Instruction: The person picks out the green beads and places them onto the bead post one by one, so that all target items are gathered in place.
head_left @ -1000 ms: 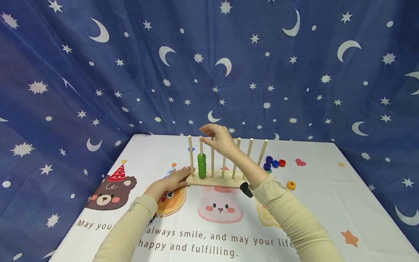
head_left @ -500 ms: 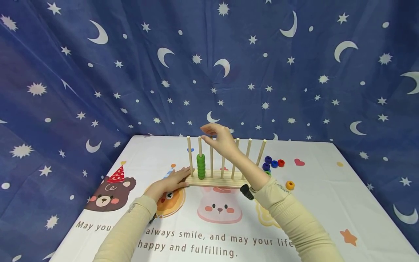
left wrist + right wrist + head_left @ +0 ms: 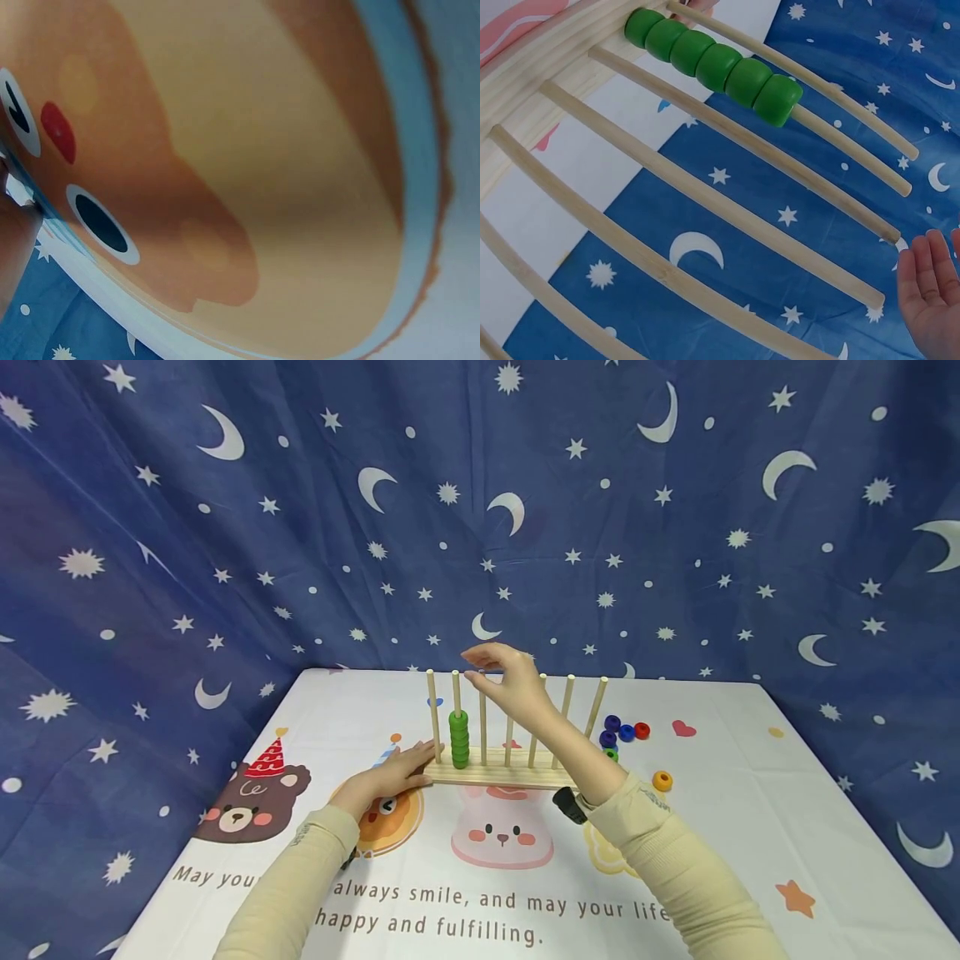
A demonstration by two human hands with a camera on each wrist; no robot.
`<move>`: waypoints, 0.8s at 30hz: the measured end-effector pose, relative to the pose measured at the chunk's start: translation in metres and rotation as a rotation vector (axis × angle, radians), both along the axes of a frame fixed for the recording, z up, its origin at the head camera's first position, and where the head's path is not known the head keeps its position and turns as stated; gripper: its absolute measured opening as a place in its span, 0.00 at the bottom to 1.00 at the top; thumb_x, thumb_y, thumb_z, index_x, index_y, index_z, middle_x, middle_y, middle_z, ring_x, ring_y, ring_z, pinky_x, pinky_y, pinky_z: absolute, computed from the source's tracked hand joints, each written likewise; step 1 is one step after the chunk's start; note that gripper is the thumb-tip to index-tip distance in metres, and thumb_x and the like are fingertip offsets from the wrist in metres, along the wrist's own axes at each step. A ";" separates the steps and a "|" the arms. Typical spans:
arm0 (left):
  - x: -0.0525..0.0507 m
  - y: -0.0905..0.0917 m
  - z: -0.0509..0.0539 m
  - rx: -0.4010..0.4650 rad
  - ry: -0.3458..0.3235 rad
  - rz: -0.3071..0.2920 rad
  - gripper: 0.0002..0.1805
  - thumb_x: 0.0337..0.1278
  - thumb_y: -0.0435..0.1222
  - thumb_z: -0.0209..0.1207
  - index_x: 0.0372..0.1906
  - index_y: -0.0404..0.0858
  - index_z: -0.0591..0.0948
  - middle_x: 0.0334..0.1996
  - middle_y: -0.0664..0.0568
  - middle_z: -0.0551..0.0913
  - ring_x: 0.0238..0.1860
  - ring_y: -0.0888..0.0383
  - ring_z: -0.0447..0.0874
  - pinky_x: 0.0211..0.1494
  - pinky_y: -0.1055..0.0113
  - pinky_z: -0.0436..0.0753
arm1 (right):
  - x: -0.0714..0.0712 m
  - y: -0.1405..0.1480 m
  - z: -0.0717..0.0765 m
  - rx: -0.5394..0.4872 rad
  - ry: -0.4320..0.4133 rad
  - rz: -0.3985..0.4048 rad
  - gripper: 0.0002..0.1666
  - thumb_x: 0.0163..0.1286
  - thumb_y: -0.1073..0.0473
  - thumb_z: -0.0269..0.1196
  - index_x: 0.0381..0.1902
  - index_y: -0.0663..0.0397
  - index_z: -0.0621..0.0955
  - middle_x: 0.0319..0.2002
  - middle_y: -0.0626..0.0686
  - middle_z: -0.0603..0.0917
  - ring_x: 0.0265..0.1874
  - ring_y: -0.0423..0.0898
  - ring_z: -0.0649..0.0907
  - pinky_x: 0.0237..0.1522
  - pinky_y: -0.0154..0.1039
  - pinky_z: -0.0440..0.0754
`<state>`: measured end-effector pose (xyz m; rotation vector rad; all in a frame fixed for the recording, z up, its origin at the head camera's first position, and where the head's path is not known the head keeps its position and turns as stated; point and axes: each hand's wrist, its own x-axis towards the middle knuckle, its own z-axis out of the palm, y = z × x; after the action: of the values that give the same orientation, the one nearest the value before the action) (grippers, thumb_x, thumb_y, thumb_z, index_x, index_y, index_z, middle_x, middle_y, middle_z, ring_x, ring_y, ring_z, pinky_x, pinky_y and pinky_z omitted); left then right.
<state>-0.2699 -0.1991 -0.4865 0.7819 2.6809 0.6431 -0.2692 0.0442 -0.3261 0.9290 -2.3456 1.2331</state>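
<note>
A wooden rod rack [image 3: 495,777] stands on the table, its upright rods rising from a pale base. Several green beads [image 3: 460,739] are stacked on the second rod from the left; the right wrist view also shows this green bead stack [image 3: 712,64]. My left hand [image 3: 393,772] lies against the base's left end, fingers extended and touching it. My right hand [image 3: 513,685] hovers by the rod tops, just right of the second rod's tip, thumb and fingers apart with nothing between them. In the right wrist view, its fingers [image 3: 926,277] show at the right edge.
Right of the rack lie loose purple beads [image 3: 612,723], a blue bead [image 3: 627,733], a red bead [image 3: 642,730], a green bead [image 3: 611,755] and an orange bead [image 3: 662,781]. A printed white cloth [image 3: 712,843] covers the table. Behind hangs a blue starry curtain [image 3: 420,552].
My right hand has drifted slightly to the right, away from the second rod's tip. The left hand stays at the base's end, and the green stack looks the same.
</note>
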 end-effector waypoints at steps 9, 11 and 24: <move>-0.003 -0.001 -0.003 -0.007 0.001 -0.009 0.34 0.67 0.42 0.51 0.73 0.37 0.55 0.74 0.38 0.49 0.73 0.36 0.47 0.71 0.34 0.41 | 0.008 0.011 -0.003 -0.016 0.056 -0.002 0.14 0.62 0.65 0.64 0.47 0.63 0.81 0.44 0.58 0.85 0.43 0.50 0.83 0.49 0.41 0.82; -0.002 -0.001 -0.005 -0.015 0.004 -0.012 0.34 0.67 0.42 0.50 0.73 0.37 0.55 0.74 0.38 0.50 0.73 0.36 0.47 0.71 0.35 0.42 | 0.011 0.014 -0.004 -0.025 0.065 0.004 0.14 0.62 0.65 0.64 0.46 0.63 0.82 0.44 0.58 0.86 0.43 0.50 0.83 0.48 0.42 0.82; -0.003 -0.002 -0.007 0.002 -0.002 -0.013 0.34 0.68 0.43 0.49 0.73 0.36 0.54 0.74 0.38 0.48 0.73 0.35 0.45 0.71 0.34 0.40 | 0.021 0.042 -0.012 -0.040 0.054 -0.001 0.15 0.60 0.67 0.66 0.46 0.63 0.82 0.44 0.59 0.85 0.43 0.51 0.83 0.49 0.44 0.82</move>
<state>-0.2727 -0.2015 -0.4930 0.7981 2.6716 0.6436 -0.2480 0.0860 -0.3383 0.9371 -2.2713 1.2340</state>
